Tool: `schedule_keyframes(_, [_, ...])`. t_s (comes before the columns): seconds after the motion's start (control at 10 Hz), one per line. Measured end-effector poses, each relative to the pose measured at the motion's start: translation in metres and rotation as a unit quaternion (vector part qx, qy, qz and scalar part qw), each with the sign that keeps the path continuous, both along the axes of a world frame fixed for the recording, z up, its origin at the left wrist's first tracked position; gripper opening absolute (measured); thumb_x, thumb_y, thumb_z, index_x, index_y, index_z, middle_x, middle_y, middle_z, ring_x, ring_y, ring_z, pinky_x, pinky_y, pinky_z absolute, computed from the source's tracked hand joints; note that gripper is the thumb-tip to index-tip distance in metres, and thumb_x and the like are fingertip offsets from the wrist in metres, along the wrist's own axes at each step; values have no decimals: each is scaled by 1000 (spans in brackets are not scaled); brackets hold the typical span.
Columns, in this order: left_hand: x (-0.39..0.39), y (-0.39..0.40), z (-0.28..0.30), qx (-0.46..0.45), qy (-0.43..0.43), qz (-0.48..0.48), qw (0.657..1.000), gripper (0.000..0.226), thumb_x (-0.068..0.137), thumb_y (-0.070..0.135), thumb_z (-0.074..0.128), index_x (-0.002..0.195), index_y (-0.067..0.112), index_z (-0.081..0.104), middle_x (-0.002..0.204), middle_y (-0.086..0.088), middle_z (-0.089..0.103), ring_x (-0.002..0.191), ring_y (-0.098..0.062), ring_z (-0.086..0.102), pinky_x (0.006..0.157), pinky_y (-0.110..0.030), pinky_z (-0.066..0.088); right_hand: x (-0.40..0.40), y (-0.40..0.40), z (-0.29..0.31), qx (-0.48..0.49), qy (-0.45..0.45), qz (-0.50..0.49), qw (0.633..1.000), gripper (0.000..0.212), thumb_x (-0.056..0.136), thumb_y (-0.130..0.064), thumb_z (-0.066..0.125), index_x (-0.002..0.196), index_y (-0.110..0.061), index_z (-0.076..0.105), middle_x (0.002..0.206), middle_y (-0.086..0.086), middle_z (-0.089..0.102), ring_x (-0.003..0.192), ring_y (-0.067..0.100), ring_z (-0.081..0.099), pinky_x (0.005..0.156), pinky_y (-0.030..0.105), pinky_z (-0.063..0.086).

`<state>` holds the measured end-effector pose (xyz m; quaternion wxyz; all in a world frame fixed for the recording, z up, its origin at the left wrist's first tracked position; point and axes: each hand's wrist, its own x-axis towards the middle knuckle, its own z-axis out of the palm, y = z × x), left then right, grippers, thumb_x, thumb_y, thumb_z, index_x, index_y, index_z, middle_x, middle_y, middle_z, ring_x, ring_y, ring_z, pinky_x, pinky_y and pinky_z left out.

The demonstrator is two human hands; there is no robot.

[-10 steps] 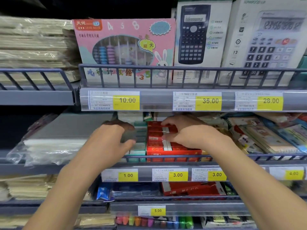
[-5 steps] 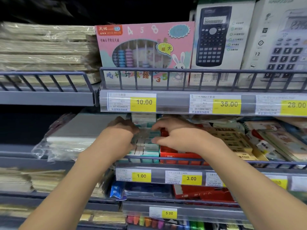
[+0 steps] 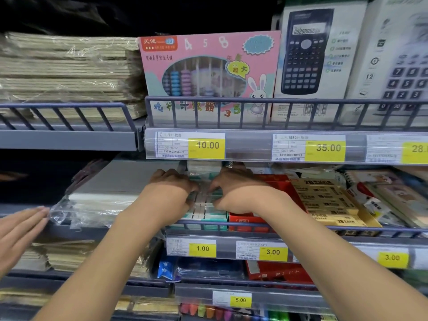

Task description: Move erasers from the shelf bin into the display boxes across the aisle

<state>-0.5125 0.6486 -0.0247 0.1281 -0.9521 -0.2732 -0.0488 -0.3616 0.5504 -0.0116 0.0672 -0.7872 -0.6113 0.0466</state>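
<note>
On the middle shelf, the small teal-and-white wrapped erasers (image 3: 203,205) in their bin are clasped from both sides by the curled left hand (image 3: 171,191) and right hand (image 3: 236,193), nothing apparently carried off yet, display boxes unseen, under the grey wire-fronted shelf rail (image 3: 254,144) of a dim stationery aisle.

Stationery shop: shelves w/ yellow price tags (image 3: 206,148), boxed calculators (image 3: 305,56).
</note>
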Motion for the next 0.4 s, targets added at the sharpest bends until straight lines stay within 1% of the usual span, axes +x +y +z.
schedule_keyframes(0.1, [-8,-7,6,-59,-78,-27,995,36,98,37,55,133,43,61,129,6,65,116,-21,55,98,-33,42,0,-8,4,31,42,4,999,31,86,-38,60,115,-31,67,117,1,62,114,26,54,92,37,51])
schedule_keyframes(0.2, [-18,-18,12,-115,-167,-43,978,29,99,36,57,126,32,67,80,7,65,71,-4,56,62,-21,46,0,-27,5,114,95,-6,989,29,89,-38,57,117,-34,63,115,-4,64,100,18,59,83,32,52])
schedule_keyframes(0.3, [-26,-34,15,-165,-273,-57,946,21,98,45,58,110,32,69,68,12,64,67,3,58,54,-13,38,-1,-55,3,187,124,-19,974,29,91,-44,54,120,-45,54,101,-23,61,84,-1,57,69,23,45])
schedule_keyframes(0.4, [-35,-64,18,-250,-353,-104,896,23,93,47,60,112,38,71,94,21,73,93,5,63,74,-11,46,-1,-98,2,249,162,-31,954,24,93,-42,58,117,-41,58,85,-24,62,76,-4,58,60,14,40])
